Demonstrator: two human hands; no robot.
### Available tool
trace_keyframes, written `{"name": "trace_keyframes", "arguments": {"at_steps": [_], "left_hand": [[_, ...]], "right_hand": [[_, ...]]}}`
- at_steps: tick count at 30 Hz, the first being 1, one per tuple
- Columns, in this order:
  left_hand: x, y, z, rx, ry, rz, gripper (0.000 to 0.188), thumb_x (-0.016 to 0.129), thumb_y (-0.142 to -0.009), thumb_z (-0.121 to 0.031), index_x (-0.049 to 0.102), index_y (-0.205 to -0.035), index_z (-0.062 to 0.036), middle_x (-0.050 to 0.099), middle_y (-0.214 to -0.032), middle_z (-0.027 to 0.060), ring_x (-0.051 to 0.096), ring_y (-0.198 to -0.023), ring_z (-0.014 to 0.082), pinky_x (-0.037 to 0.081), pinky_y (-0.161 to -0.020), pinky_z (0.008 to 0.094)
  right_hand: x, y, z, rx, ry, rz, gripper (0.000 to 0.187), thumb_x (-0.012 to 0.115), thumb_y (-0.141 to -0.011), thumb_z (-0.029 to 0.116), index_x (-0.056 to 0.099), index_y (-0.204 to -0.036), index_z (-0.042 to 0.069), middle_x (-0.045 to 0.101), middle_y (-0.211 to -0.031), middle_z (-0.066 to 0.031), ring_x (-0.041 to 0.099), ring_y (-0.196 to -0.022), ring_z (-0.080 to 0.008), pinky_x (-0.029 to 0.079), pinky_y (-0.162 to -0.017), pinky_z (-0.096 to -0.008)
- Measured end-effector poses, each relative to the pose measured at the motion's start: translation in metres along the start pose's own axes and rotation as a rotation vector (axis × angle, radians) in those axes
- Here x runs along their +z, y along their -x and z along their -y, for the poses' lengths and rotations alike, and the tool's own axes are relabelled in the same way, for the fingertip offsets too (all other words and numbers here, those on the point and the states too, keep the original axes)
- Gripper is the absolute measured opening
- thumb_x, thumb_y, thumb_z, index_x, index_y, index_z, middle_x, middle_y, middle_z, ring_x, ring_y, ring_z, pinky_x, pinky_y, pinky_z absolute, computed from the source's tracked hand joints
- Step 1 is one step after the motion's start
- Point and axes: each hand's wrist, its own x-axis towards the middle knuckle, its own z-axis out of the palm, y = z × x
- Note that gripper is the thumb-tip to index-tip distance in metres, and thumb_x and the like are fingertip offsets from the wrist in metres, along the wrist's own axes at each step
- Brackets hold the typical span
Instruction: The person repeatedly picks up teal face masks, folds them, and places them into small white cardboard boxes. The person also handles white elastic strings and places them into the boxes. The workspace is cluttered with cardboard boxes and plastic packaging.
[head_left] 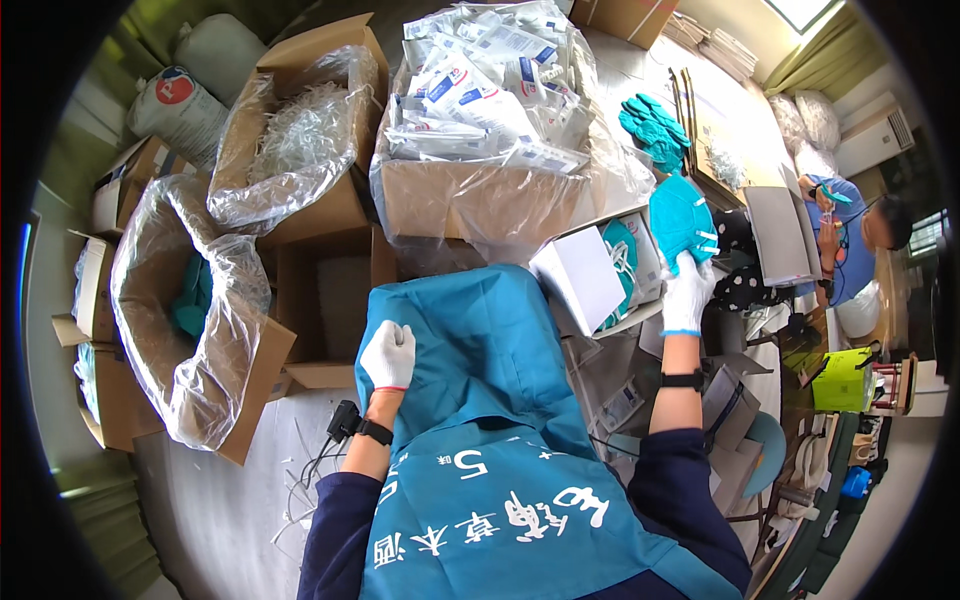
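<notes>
My right hand (688, 296), in a white knit glove, pinches the lower edge of a teal face mask (682, 218) and holds it up at the right. Just left of it, a white box (580, 278) stands tilted and open, with several teal masks with white straps (620, 262) inside. My left hand (388, 356), also gloved, is closed in a fist over the teal apron (470, 320) on my lap. Nothing shows sticking out of that fist.
Ahead stands a plastic-lined carton (480, 190) heaped with white sealed packets (480, 90). To the left are a carton of clear shreds (310, 130) and a lined carton (190, 360) with teal pieces inside. More teal masks (655, 130) lie beyond. A co-worker (850, 225) sits far right.
</notes>
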Motion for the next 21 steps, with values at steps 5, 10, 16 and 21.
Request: {"name": "trace_keyframes", "arguments": {"at_steps": [5, 10, 16, 21], "left_hand": [[-0.028, -0.021, -0.093, -0.08, 0.548, 0.243, 0.049, 0.071, -0.089, -0.018, 0.056, -0.134, -0.0046, 0.067, -0.096, 0.0049, 0.062, -0.086, 0.0122, 0.051, -0.08, 0.0269], [-0.023, -0.025, -0.159, -0.067, 0.988, 0.437, 0.037, 0.07, -0.093, -0.015, 0.061, -0.126, 0.0002, 0.067, -0.103, 0.0038, 0.062, -0.092, 0.0104, 0.05, -0.084, 0.0254], [-0.041, -0.052, -0.127, -0.168, 0.933, -0.203, 0.012, 0.063, -0.092, -0.006, 0.063, -0.102, 0.001, 0.062, -0.088, 0.0002, 0.055, -0.078, 0.007, 0.047, -0.072, 0.0236], [-0.095, -0.075, -0.092, 0.246, 0.191, -0.669, 0.013, 0.058, -0.097, -0.006, 0.058, -0.107, 0.0014, 0.062, -0.09, 0.0112, 0.061, -0.077, 0.0209, 0.051, -0.071, 0.0324]], "right_hand": [[0.045, 0.071, 0.006, 0.141, -0.233, 0.4, 0.021, 0.061, -0.092, 0.006, 0.063, -0.113, 0.003, 0.066, -0.099, -0.0087, 0.062, -0.08, -0.0161, 0.048, -0.064, -0.0282], [0.102, 0.149, 0.005, 0.287, -0.2, 0.578, 0.024, 0.058, -0.093, 0.007, 0.064, -0.116, 0.004, 0.07, -0.105, -0.0102, 0.068, -0.084, -0.0183, 0.052, -0.064, -0.0292], [0.113, 0.169, -0.01, 0.43, -0.072, 0.715, 0.03, 0.061, -0.097, 0.017, 0.059, -0.124, 0.005, 0.072, -0.103, -0.0095, 0.07, -0.08, -0.0189, 0.05, -0.06, -0.0271], [0.105, 0.17, -0.015, 0.652, -0.34, 0.752, 0.048, 0.046, -0.103, 0.041, 0.054, -0.133, 0.004, 0.067, -0.116, -0.0102, 0.064, -0.093, -0.0223, 0.048, -0.067, -0.0331]]}}
